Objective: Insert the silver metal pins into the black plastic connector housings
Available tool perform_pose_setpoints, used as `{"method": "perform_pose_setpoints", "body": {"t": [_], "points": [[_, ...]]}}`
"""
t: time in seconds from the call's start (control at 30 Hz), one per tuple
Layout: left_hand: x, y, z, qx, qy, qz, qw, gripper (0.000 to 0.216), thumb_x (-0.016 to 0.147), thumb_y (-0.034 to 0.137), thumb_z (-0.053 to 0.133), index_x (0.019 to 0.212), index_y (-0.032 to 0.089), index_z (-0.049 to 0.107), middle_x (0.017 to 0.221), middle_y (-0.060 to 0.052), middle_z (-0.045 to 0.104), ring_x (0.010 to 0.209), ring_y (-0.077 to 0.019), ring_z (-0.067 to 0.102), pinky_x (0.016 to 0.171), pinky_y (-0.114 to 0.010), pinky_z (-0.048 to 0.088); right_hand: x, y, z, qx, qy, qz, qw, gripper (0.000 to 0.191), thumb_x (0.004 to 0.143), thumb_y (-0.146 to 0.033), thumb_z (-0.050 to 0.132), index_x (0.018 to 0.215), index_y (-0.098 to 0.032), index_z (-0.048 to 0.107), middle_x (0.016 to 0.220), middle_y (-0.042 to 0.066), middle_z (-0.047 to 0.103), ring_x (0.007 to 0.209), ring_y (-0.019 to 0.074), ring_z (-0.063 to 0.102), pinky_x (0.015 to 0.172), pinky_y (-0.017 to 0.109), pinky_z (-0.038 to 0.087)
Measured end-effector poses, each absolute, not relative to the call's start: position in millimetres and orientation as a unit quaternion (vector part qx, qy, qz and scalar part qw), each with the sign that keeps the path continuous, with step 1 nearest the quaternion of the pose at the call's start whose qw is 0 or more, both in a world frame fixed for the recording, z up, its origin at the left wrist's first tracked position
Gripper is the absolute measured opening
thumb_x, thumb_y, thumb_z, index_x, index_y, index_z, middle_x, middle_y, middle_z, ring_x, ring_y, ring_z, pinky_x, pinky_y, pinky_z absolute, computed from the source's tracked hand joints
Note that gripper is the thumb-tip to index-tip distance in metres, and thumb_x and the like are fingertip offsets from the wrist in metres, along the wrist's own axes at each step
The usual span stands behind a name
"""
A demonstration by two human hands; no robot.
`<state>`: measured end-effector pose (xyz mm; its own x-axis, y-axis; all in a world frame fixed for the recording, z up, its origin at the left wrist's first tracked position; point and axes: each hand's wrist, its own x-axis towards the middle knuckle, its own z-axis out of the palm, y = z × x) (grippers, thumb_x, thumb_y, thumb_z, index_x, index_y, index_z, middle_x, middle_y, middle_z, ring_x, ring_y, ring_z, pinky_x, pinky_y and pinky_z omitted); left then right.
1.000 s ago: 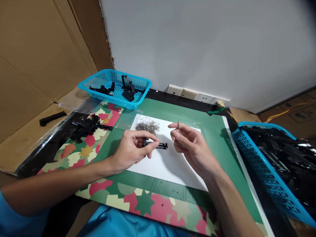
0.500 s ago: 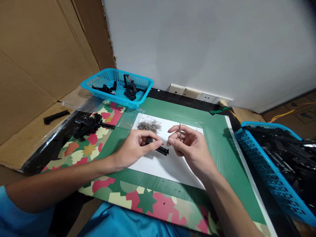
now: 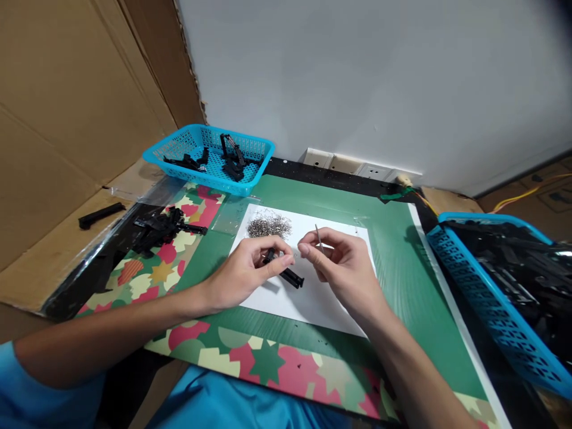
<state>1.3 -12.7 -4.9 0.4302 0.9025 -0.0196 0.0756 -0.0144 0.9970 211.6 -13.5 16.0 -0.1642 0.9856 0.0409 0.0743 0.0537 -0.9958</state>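
Observation:
My left hand (image 3: 250,268) pinches a small black plastic part (image 3: 286,273) between thumb and fingers, just above a white sheet (image 3: 308,298). The part's free end slants down to the right. My right hand (image 3: 342,265) sits close beside it, fingers curled round thin metal tweezers (image 3: 319,237) that stick up between them; its fingertips nearly touch the left thumb. A pile of tiny metal springs (image 3: 269,226) lies on the sheet just behind my left hand.
A small blue basket (image 3: 208,158) with a few black parts stands at the back left. Several black parts (image 3: 163,226) lie on the patterned mat (image 3: 277,363). A large blue basket (image 3: 496,298) of black parts fills the right edge. Cardboard (image 3: 67,107) walls the left.
The black part has tilted from level to slanting down right. My right hand has moved left until its fingertips are close to my left thumb.

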Motion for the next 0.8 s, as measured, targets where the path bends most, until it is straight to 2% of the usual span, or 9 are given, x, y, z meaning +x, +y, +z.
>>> {"method": "perform_pose_setpoints", "body": {"t": [0.13, 0.23, 0.33, 0.5, 0.67, 0.8], "points": [[1.3, -11.6, -4.6, 0.561, 0.399, 0.375, 0.621, 0.031, 0.098, 0.049, 0.071, 0.098, 0.018, 0.069, 0.073, 0.003, 0.05, 0.053, -0.0058, 0.034, 0.044, -0.018, 0.029, 212.8, -16.6, 17.8, -0.49, -0.609, 0.401, 0.478, 0.023, 0.097, -0.041, 0.074, 0.086, -0.022, 0.074, 0.084, 0.004, 0.066, 0.066, 0.0148, 0.052, 0.057, 0.03, 0.041], [0.1, -10.9, -5.1, 0.543, 0.4, 0.373, 0.637, 0.032, 0.097, 0.049, 0.072, 0.097, 0.017, 0.067, 0.07, 0.005, 0.044, 0.052, -0.0052, 0.03, 0.044, -0.016, 0.027, 212.1, -20.7, 17.1, -0.482, -0.676, 0.3, 0.469, 0.014, 0.098, -0.033, 0.073, 0.089, -0.023, 0.076, 0.074, 0.001, 0.058, 0.062, 0.0144, 0.046, 0.057, 0.031, 0.038], [-0.7, -11.4, -5.4, 0.54, 0.388, 0.369, 0.649, 0.029, 0.098, 0.046, 0.072, 0.098, 0.018, 0.067, 0.069, 0.006, 0.042, 0.052, -0.0046, 0.028, 0.044, -0.015, 0.026, 208.5, -24.4, 17.2, -0.45, -0.717, 0.267, 0.461, 0.009, 0.098, -0.024, 0.071, 0.091, -0.022, 0.077, 0.072, -0.001, 0.055, 0.06, 0.0129, 0.045, 0.054, 0.029, 0.036], [0.4, -14.8, -6.9, 0.556, 0.377, 0.372, 0.64, 0.028, 0.099, 0.045, 0.072, 0.1, 0.017, 0.069, 0.071, 0.006, 0.045, 0.052, -0.0044, 0.028, 0.045, -0.016, 0.026, 205.5, -26.4, 17.0, -0.427, -0.738, 0.271, 0.448, 0.009, 0.096, -0.019, 0.069, 0.09, -0.019, 0.075, 0.073, -0.002, 0.054, 0.06, 0.011, 0.044, 0.053, 0.027, 0.035], [0.5, -16.5, -8.2, 0.527, 0.371, 0.37, 0.669, 0.028, 0.099, 0.047, 0.07, 0.107, 0.02, 0.067, 0.074, 0.006, 0.043, 0.053, -0.0047, 0.028, 0.045, -0.015, 0.026, 209.6, -24.7, 15.1, -0.431, -0.701, 0.349, 0.447, 0.008, 0.097, -0.024, 0.07, 0.091, -0.019, 0.073, 0.077, -0.001, 0.058, 0.064, 0.012, 0.048, 0.055, 0.028, 0.036], [0.8, -15.0, -7.5, 0.532, 0.373, 0.368, 0.665, 0.026, 0.099, 0.045, 0.071, 0.105, 0.02, 0.065, 0.075, 0.006, 0.041, 0.052, -0.0044, 0.027, 0.045, -0.015, 0.026, 213.3, -21.9, 16.6, -0.444, -0.685, 0.405, 0.412, 0.011, 0.097, -0.027, 0.071, 0.088, -0.02, 0.072, 0.076, -0.002, 0.056, 0.065, 0.0113, 0.047, 0.057, 0.027, 0.037]]}}
